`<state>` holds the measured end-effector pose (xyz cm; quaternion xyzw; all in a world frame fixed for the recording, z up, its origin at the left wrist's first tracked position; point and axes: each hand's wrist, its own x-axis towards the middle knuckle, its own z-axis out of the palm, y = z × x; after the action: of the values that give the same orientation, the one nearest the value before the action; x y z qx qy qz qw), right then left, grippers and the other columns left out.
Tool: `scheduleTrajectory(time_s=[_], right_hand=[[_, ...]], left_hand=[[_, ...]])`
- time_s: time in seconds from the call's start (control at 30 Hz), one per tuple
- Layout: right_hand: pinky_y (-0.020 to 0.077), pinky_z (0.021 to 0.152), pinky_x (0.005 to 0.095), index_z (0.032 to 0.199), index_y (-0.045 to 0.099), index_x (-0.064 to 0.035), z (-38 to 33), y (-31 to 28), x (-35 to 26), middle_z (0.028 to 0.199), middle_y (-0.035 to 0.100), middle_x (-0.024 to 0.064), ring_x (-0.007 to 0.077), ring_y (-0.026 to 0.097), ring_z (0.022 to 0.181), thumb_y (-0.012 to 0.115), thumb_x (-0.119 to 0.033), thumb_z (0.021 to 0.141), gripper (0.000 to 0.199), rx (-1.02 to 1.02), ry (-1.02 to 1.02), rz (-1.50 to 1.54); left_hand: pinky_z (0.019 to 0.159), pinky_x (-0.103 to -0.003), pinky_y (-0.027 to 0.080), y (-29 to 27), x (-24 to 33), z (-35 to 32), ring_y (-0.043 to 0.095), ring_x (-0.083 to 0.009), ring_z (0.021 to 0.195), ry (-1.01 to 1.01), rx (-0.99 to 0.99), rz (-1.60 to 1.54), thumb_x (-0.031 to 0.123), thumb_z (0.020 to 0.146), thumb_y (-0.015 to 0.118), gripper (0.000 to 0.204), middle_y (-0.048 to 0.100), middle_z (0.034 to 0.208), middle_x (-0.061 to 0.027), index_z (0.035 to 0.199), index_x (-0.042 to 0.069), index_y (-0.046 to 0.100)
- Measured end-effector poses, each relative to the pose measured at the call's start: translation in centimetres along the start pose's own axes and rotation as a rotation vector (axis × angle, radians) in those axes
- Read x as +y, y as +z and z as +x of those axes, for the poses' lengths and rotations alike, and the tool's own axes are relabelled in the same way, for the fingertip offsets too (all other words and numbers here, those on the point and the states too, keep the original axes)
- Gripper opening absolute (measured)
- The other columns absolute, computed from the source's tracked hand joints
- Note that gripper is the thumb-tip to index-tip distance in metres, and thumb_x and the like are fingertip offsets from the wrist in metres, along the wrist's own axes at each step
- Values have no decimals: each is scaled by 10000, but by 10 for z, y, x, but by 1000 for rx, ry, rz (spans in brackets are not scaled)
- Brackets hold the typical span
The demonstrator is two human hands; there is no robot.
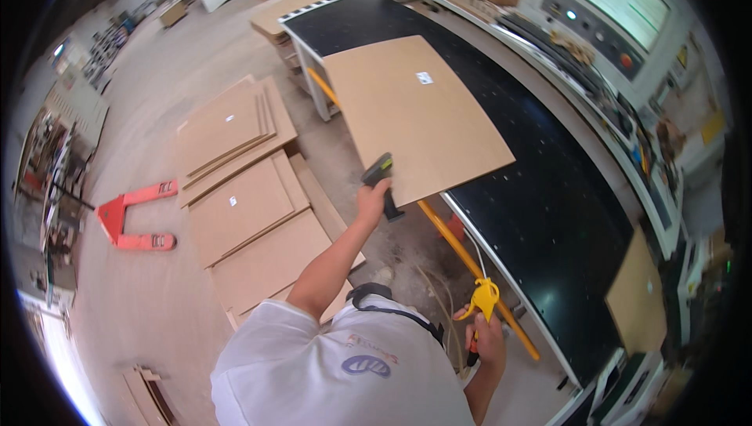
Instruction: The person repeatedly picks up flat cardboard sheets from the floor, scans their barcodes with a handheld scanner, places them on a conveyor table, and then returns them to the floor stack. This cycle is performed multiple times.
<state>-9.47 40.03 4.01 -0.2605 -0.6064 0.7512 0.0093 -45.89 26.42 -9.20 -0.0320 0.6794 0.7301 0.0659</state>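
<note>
White shirt point(345, 363) filled the bottom of the view, closest of all, and both arms went out from it. Ahead of the hands ran the long black machine table point(540, 214), biggest thing in sight, with a large brown board point(415, 116) lying on it, its near edge hanging over just beyond the left hand. Off to the left of that hand, stacked boards point(243, 183) lay on the floor, and farther left sat an orange pallet jack point(133, 222). Left hand point(372, 203) was closed around a dark handheld scanner point(380, 179), raised at the board's edge. Right hand point(487, 340), well apart from the left, gripped a yellow air gun point(482, 298) near the table's yellow rail point(470, 265).
</note>
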Motion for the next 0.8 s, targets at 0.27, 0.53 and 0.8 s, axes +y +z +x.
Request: scheduleTrajectory(time_s=[0.27, 0.53, 0.8], right_hand=[[351, 435, 203, 1078, 568, -5, 14, 23, -8, 713, 604, 39, 53, 417, 428, 375, -205, 1009, 286, -66, 19, -90], [376, 465, 210, 1064, 595, -20, 19, 31, -16, 579, 509, -11, 52, 450, 446, 417, -216, 999, 273, -211, 90, -185], [366, 435, 217, 1061, 565, 0, 38, 32, -24, 698, 606, 41, 61, 419, 417, 411, -282, 1012, 325, -241, 97, -188]], left_hand=[[547, -274, 430, 11, 20, 103, 559, -115, 608, -10, -43, -67, 254, 795, 694, 284, 618, 709, -40, 786, -27, 652], [482, -317, 462, 36, 1, 170, 594, -174, 515, 34, -12, -66, 371, 748, 695, 398, 617, 612, -79, 720, -24, 665], [624, -372, 508, 33, -10, 198, 674, -231, 702, 36, 26, 6, 427, 731, 692, 507, 675, 718, -148, 807, -74, 679]])
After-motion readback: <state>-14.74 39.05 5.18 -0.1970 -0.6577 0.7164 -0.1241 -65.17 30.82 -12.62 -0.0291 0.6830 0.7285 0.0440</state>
